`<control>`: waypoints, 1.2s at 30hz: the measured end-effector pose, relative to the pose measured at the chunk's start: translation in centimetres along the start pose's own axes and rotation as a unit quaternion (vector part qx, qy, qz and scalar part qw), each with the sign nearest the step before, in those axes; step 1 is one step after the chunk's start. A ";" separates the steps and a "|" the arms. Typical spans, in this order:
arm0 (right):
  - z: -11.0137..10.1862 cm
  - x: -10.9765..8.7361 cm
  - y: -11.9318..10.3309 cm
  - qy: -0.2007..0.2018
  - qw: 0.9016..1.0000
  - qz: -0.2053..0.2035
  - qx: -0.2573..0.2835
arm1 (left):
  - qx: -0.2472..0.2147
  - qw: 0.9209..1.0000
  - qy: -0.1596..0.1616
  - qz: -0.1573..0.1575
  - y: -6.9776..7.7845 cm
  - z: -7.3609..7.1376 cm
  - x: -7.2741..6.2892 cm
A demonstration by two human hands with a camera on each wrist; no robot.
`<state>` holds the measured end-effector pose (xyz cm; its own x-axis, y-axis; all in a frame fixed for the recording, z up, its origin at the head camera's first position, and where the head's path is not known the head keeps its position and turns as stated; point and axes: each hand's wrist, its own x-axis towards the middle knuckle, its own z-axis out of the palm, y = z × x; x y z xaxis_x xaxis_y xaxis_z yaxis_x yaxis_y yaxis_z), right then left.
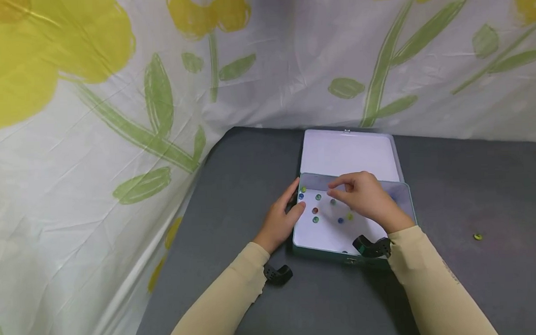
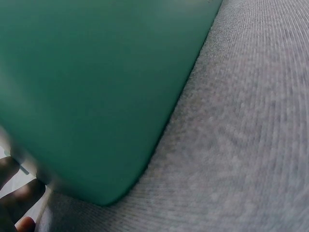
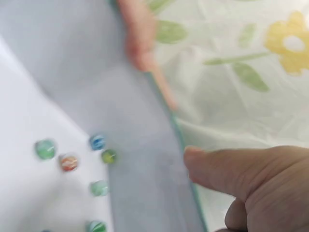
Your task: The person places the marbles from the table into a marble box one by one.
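A green hinged box [image 1: 323, 239] with a white inside lies open on the dark table. Several glass marbles, among them a red one [image 1: 315, 210], a blue one [image 1: 341, 220] and a yellow one [image 1: 350, 216], are scattered over its floor. My left hand [image 1: 278, 220] grips the box's left wall, thumb over the rim and fingers along the outside. Above the inside of the box hovers my right hand [image 1: 367, 197], thumb and index finger bent toward each other with a small gap. No marble shows between them. The right wrist view shows its thumb [image 3: 227, 169] near the rim.
One yellow-green marble [image 1: 477, 236] lies on the table to the right of the box. The raised lid [image 1: 347, 155] leans back behind it. A white cloth with yellow flowers [image 1: 282, 63] hangs at the back and left of the dark table [image 1: 455, 190].
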<state>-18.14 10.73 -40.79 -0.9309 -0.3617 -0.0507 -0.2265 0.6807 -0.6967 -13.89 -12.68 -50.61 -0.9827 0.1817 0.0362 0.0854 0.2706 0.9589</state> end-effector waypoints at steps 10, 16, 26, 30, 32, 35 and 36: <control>-2.9 -1.7 0.3 0.051 0.999 0.009 -0.011 | -0.016 1.000 -0.001 0.017 -0.3 0.0 0.3; -4.1 -3.0 0.8 0.063 0.998 0.017 -0.022 | -0.025 0.999 -0.003 0.023 -0.3 -0.2 0.4; -6.7 -5.8 2.7 0.110 0.991 0.062 -0.032 | -0.029 0.999 0.002 0.023 0.0 -0.6 0.5; -8.0 -7.7 4.0 0.139 0.985 0.092 -0.034 | -0.021 1.000 0.002 0.022 0.3 -0.7 0.6; -8.6 -8.7 4.9 0.148 0.983 0.107 -0.031 | -0.019 1.000 0.001 0.019 0.4 -0.6 0.5; -9.1 -10.1 6.3 0.165 0.978 0.126 -0.032 | -0.020 1.000 0.002 0.015 0.5 -0.6 0.4; -9.1 -10.4 6.8 0.171 0.976 0.132 -0.033 | -0.019 1.000 0.002 0.016 0.4 -0.6 0.4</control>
<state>-12.59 24.93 -38.44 -0.9979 0.0582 0.0277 0.0267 0.7646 -0.6440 -14.33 -13.10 -50.00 -0.9804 0.1851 0.0674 0.1096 0.2285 0.9674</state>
